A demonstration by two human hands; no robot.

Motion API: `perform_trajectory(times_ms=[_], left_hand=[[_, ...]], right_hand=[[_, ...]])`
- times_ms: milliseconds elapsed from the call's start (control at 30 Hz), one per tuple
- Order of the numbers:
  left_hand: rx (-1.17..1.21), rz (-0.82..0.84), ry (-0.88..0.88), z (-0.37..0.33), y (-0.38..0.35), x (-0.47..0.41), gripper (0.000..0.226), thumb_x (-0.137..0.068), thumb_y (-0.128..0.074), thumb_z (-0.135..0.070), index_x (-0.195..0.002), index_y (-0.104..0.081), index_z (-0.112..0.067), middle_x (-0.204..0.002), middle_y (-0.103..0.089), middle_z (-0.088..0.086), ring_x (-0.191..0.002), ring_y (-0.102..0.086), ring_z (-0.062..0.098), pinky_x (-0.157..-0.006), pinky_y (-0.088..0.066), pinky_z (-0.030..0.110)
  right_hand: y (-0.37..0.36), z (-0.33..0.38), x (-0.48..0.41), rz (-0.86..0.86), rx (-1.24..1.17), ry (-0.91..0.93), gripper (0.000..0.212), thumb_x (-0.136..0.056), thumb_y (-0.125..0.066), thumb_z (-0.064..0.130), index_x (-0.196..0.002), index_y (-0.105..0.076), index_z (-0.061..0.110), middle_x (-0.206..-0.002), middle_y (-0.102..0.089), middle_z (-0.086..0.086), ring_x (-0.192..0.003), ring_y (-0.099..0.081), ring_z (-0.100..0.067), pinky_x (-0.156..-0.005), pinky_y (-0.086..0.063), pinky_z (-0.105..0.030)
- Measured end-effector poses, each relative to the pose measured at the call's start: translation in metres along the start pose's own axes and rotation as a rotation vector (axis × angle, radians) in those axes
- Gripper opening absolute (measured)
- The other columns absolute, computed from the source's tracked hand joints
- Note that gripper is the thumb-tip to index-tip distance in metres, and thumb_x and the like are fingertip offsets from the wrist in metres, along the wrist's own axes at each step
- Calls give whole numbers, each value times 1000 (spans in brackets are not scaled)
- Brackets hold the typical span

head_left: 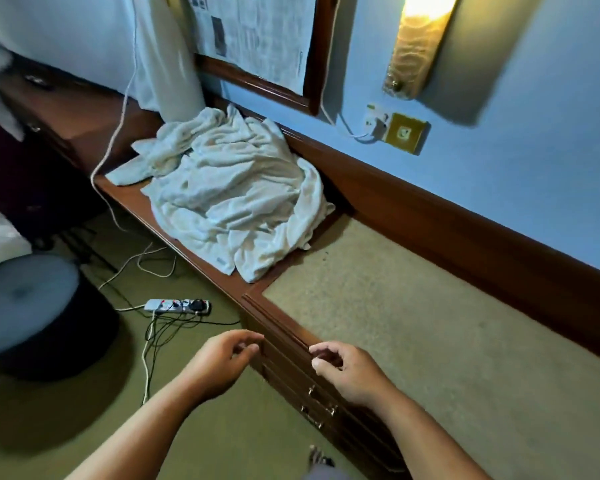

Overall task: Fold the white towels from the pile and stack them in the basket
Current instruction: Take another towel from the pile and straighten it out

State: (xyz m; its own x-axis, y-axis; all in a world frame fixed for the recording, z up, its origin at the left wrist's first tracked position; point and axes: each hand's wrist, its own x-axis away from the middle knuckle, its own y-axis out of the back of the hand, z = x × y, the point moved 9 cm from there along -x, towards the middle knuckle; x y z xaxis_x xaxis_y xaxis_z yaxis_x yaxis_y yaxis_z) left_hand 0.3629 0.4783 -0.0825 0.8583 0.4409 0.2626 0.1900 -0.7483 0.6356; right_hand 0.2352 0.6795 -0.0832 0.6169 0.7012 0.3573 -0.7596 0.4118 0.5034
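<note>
Towel pile [229, 188]: 1 crumpled heap of white terry cloth in soft folds, on the brown wooden counter [132, 199] against the blue wall, well ahead of both hands and touching neither; individual towels can't be separated to count. 2 hands, both empty with fingers loosely curled: left hand [222, 362] is over the green carpet just beside the wooden drawer unit [291, 368], right hand [347, 372] is over its front edge, near the beige speckled inlay top [395, 323]. Also 1 white power strip [177, 305] with cables on the floor, and 1 lit wall lamp [420, 39].
</note>
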Motion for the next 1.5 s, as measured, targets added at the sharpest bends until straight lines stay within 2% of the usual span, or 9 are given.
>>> perform_trajectory(times_ms=[333,633,800,1000,1167,1233,1333,1400,1500], left_hand=[[117,10,114,58,54,-84,18,-99,-59,-36,-111,-66,-48,-102,-69,-22,-87,-61,-13,-71,-47,10],[196,-278,253,138,208,-188,20,-98,-61,-20,-100,-71,-38,-52,-54,-16,-46,-43,2,-49,-37,24],[193,-133,241,153,234,-292,16,-98,-61,-32,-108,-67,-42,-83,-75,-2,-60,-62,10,-60,-52,32],[376,-160,324,177,277,-437,62,-95,-68,-23,-151,-39,-20,-147,-51,7,-127,-56,25,-94,-49,32],[363,-95,415,179,299,-525,47,-90,-74,-27,-129,-48,-21,-117,-61,15,-99,-63,30,-85,-54,38],[124,-50,316,156,299,-547,43,-93,-69,-28,-125,-51,-5,-113,-64,19,-108,-62,39,-95,-50,44],[-118,155,-22,84,271,-545,50,-100,-59,-25,-145,-48,-7,-144,-55,13,-136,-49,28,-103,-35,24],[-212,450,-270,43,233,-514,45,-98,-56,-24,-143,-54,-25,-136,-62,-2,-128,-56,17,-91,-36,13],[-476,847,-550,25,181,-450,21,-88,-53,-20,-104,-60,-32,-102,-69,5,-98,-64,28,-70,-36,24]], right_hand=[[-5,37,-170,86,-11,-75,17,-93,-67,18,-102,-69,33,-94,-72,4,-83,-73,-12,-89,-57,-33],[-32,171,-353,96,-59,78,15,-95,-64,23,-108,-69,29,-100,-71,10,-86,-71,-6,-81,-53,-26],[-46,195,-425,104,-87,66,14,-94,-64,29,-107,-68,35,-94,-72,8,-86,-70,-6,-85,-57,-30],[-13,183,-476,-109,-137,-111,15,-95,-64,32,-107,-67,39,-97,-71,12,-87,-67,-1,-82,-56,-27],[10,178,-480,-303,-202,-235,15,-93,-64,30,-102,-67,41,-95,-72,11,-83,-67,-3,-84,-56,-30],[7,172,-471,-374,-266,-279,15,-94,-63,30,-103,-67,42,-98,-71,11,-87,-67,-1,-84,-55,-27],[-2,164,-456,-434,-404,-352,19,-96,-63,33,-114,-63,38,-106,-68,9,-91,-67,4,-77,-52,-15],[-4,154,-449,-498,-547,-419,38,-91,-64,49,-125,-56,35,-114,-67,6,-94,-68,1,-79,-53,-19],[-7,143,-449,-520,-773,-522,87,-71,-62,80,-142,-45,33,-132,-58,11,-114,-60,-8,-100,-50,-39]])
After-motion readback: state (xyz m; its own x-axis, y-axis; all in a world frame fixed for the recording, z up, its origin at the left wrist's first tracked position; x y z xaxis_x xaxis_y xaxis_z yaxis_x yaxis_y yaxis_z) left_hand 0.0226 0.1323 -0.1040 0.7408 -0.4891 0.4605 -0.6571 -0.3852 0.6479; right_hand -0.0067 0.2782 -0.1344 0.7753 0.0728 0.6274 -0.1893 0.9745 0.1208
